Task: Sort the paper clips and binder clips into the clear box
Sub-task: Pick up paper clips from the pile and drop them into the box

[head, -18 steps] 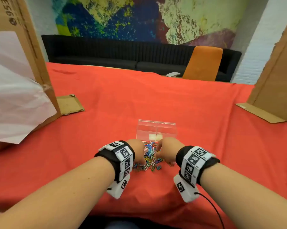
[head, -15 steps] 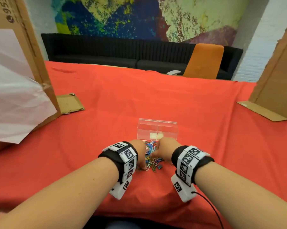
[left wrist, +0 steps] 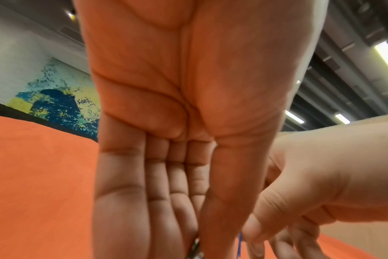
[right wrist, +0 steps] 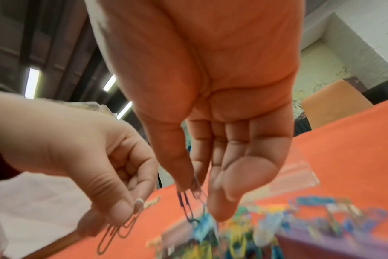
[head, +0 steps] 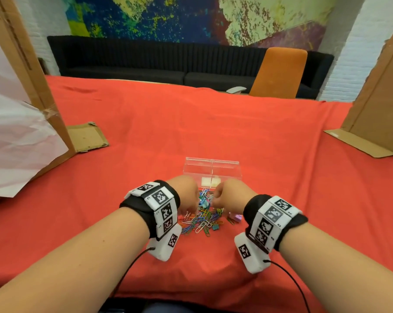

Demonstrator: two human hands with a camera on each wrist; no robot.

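Head view: left hand (head: pixel 186 193) and right hand (head: pixel 229 195) side by side over the clip pile (head: pixel 202 219) on the red cloth (head: pixel 281 177). Clear box (head: pixel 212 171) just beyond the pile, near the fingertips, divided into two compartments; contents not discernible apart from a pale label. Purple binder clip (head: pixel 236 218) at the pile's right edge, a teal one (head: pixel 215 227) at its near edge.

Right wrist view: right thumb and forefinger pressed together on the wire of a dark blue clip chain (right wrist: pixel 186 206), hanging down toward the blurred pile; remaining fingers straight. Left thumb and forefinger pinching tan paper clips (right wrist: pixel 117 231), held clear of the cloth.

Left wrist view: left fingers (left wrist: pixel 131 201) close together, a sliver of metal at the tips.

Background: cardboard panels (head: pixel 376 105), orange chair (head: pixel 279 73), black sofa (head: pixel 145 57).
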